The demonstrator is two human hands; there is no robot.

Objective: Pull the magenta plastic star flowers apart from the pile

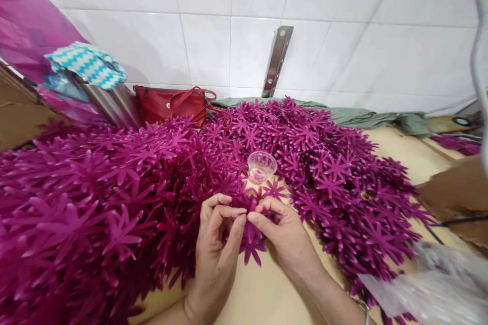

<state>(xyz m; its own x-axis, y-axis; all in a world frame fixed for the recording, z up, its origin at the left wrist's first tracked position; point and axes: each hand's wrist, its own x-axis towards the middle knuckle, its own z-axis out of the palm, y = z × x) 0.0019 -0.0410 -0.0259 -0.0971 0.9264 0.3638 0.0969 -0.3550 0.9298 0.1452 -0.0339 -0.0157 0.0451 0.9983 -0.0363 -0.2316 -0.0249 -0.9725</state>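
While the left hand (pixel 214 254) and the right hand (pixel 287 238) are both clamped on a purple flower piece (pixel 251 250) above the tan tabletop (pixel 263 297), a clear cup (pixel 256 175) stands just beyond, among heaped matching pieces (pixel 331 172); behind lies a red bag (pixel 158 105).

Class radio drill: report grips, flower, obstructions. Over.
Left grip, right grip: pinched close together. Purple flower held between them, partly hidden. Clear cup just beyond, seemingly not in the way.
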